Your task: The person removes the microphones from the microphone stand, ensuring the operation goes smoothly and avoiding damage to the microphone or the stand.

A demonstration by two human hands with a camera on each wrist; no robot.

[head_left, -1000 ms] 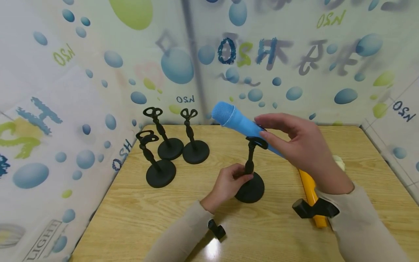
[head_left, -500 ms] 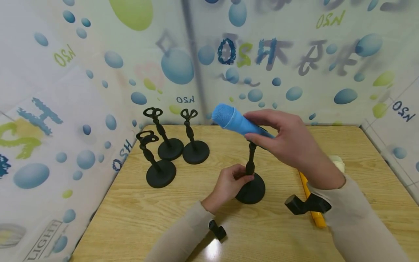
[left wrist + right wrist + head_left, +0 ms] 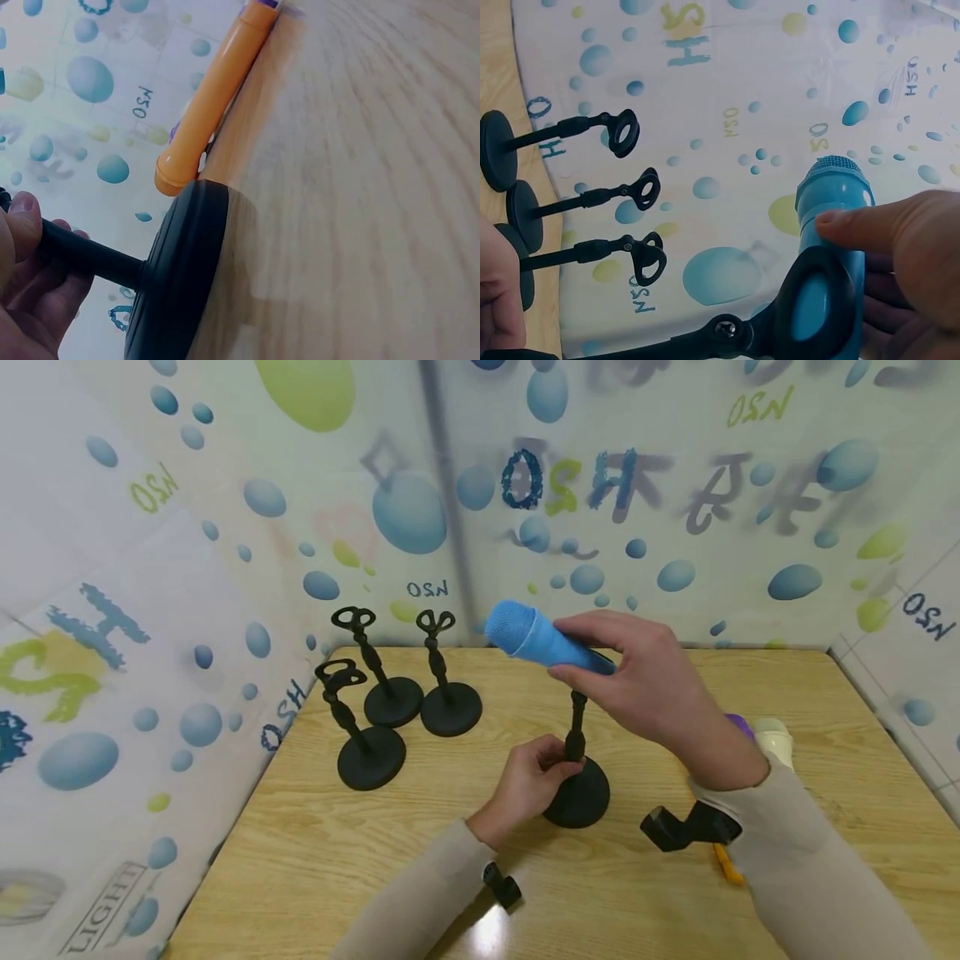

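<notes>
A blue microphone point(image 3: 543, 639) leans with its mesh head up and to the left. My right hand point(image 3: 637, 677) pinches its body between thumb and fingers, close over a black desktop microphone stand point(image 3: 576, 797). In the right wrist view the stand's looped clip point(image 3: 821, 300) lies across the lower part of the microphone point(image 3: 832, 195). My left hand point(image 3: 528, 781) grips the stand's post just above its round base; the left wrist view shows the fingers round the post point(image 3: 97, 255). In the head view my right hand hides the clip.
Three more black stands point(image 3: 371, 758) stand at the back left, their clips holding nothing. On the right, partly behind my right arm, lie an orange microphone point(image 3: 217, 97), a purple item point(image 3: 738, 723) and a cream item point(image 3: 772, 739). Printed sheeting walls the table's back and sides.
My right hand has slid left and forward along the microphone toward its head. The microphone has settled lower over the stand's clip. My left hand keeps its grip on the post.
</notes>
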